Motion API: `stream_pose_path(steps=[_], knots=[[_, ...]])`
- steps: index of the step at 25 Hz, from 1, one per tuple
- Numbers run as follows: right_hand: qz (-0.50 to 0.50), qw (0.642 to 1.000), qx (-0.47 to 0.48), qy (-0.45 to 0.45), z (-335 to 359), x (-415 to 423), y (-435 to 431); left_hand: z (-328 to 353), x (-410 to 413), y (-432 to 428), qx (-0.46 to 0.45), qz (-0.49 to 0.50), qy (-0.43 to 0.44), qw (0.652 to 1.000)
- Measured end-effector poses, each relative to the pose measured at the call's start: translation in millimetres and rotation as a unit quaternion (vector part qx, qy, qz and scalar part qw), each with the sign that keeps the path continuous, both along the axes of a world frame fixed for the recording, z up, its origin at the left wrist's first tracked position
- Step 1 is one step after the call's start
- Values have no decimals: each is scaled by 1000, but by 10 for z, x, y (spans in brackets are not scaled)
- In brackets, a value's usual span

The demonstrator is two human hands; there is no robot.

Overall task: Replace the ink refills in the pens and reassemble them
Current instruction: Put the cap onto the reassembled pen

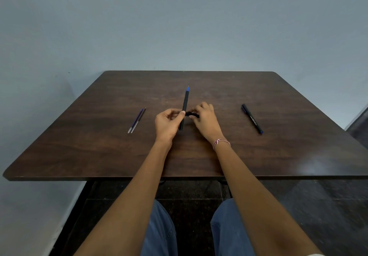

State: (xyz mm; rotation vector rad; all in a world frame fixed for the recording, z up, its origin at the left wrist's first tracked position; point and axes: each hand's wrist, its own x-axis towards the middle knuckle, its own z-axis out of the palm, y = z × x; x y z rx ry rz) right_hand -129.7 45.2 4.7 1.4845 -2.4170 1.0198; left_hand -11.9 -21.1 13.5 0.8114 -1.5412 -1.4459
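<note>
Black pen point(185, 104) pinched in the left hand point(167, 124), right hand point(205, 121) gripping a short black piece point(192, 114) beside it.

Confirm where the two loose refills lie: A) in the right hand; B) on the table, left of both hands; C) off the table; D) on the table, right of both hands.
B: the refills lie side by side on the table left of the left hand, which grips a pen; the right hand pinches a black part.
</note>
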Motion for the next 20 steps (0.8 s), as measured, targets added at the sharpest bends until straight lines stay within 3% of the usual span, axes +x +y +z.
stream_pose_path(steps=[3,8,12,16,20], knots=[[-44,983,-106,-142,34,-67,41,2,-14,11,-9,-25,-23,999],[-67,897,-241,-364,70,-94,100,-11,-24,15,-45,-67,-75,994],[-36,790,-351,-502,102,-150,158,-22,-22,26,-63,-83,-112,988],[0,682,-443,-582,141,-164,231,-24,-6,25,-75,-92,-134,984],[2,650,-466,-600,149,-162,253,-28,9,21,-83,-106,-147,980]])
